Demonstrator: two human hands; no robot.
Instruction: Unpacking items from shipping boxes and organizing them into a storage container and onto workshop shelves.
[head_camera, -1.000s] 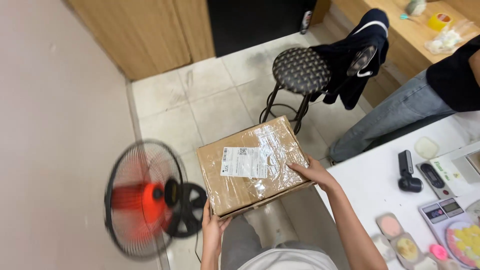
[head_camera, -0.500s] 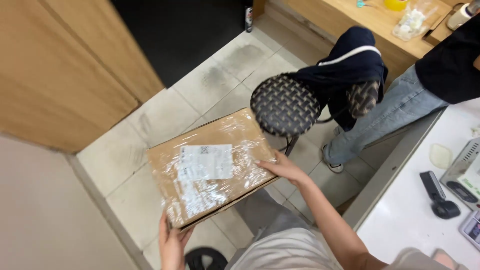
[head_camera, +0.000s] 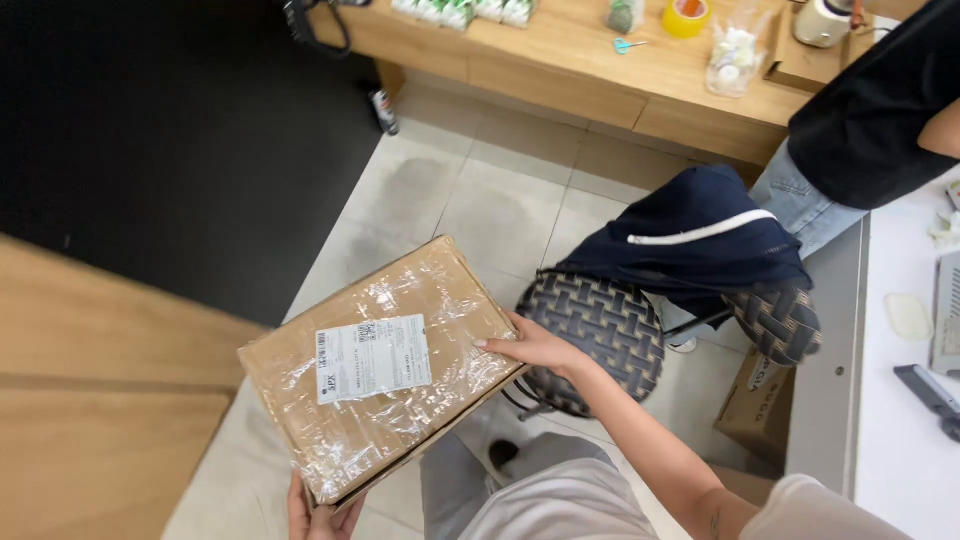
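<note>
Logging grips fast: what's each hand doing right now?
Left hand: grips the near edge of the cardboard box.
Right hand: holds the box's right side.

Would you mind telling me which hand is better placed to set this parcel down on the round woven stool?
Probably the right hand: it grips the parcel on the edge next to the stool. The left hand holds the far lower corner.

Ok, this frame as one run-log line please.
left hand: grips near corner of taped cardboard box | right hand: holds box's right edge | box: carried above tiled floor | nearby: woven stool
</note>
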